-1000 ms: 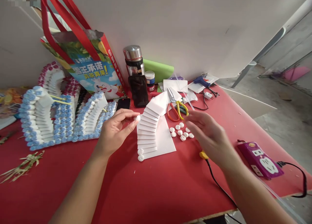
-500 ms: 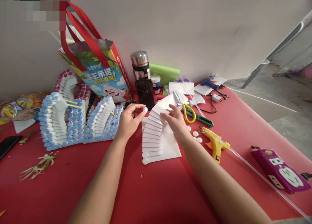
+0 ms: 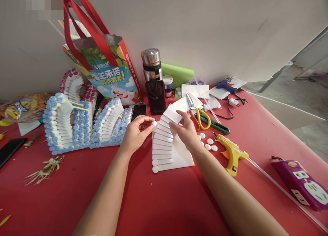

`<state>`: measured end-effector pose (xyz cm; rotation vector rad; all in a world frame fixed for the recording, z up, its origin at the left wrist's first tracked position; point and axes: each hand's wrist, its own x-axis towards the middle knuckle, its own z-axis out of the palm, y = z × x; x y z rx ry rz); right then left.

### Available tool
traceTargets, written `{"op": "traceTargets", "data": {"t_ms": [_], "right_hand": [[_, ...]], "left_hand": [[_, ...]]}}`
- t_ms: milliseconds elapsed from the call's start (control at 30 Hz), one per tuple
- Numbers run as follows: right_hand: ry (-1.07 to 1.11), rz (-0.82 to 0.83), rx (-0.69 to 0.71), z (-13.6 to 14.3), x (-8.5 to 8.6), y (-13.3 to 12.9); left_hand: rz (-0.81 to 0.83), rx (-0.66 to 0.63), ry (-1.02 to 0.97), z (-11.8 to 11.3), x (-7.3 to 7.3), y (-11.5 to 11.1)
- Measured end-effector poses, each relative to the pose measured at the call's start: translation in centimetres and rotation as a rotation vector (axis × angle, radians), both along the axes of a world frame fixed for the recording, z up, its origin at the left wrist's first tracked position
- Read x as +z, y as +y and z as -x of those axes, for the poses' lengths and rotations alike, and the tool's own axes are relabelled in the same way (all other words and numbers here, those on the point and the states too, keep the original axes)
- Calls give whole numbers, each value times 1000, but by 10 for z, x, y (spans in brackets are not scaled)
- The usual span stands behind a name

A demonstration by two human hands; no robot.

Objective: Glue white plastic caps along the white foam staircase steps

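Observation:
My left hand (image 3: 138, 131) pinches a small white disc (image 3: 154, 123) between thumb and fingertips, beside the outer edge of a curved, stepped white piece (image 3: 162, 138). That piece consists of several overlapping white slats fanned over a flat white sheet (image 3: 183, 154). Two similar white discs, one of them a ribbed disc (image 3: 155, 169), sit at its lower left end. At the inner side of the upper slats is my right hand (image 3: 186, 130), thumb and forefinger apart; whether they touch the slats I cannot tell. More loose white discs (image 3: 210, 141) lie right of it.
A yellow glue gun (image 3: 232, 152), yellow-handled scissors (image 3: 202, 119) and a green cutter (image 3: 215, 125) lie to the right. Farther right is a purple power strip (image 3: 302, 184). Blue-and-white stepped models (image 3: 61, 126) stand left, before a shopping bag (image 3: 110, 71). A steel flask (image 3: 151, 63) stands behind.
The view has shifted slightly, so most things sit farther right. My left hand still holds the white disc, now slightly lower beside the slats. My right hand stays by the upper slats.

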<state>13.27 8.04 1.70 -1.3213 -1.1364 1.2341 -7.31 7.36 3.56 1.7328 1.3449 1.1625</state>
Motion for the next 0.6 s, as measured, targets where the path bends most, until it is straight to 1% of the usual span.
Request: {"op": "traceTargets", "data": {"t_ms": [133, 300, 600], "right_hand": [[-23, -10, -7, 0, -2, 1], [-22, 12, -9, 1, 1, 0], [-25, 18, -29, 2, 2, 1]], "left_hand": [[20, -5, 17, 2, 0, -8], [-11, -45, 154, -2, 5, -15], [-18, -52, 230, -6, 7, -17]]}}
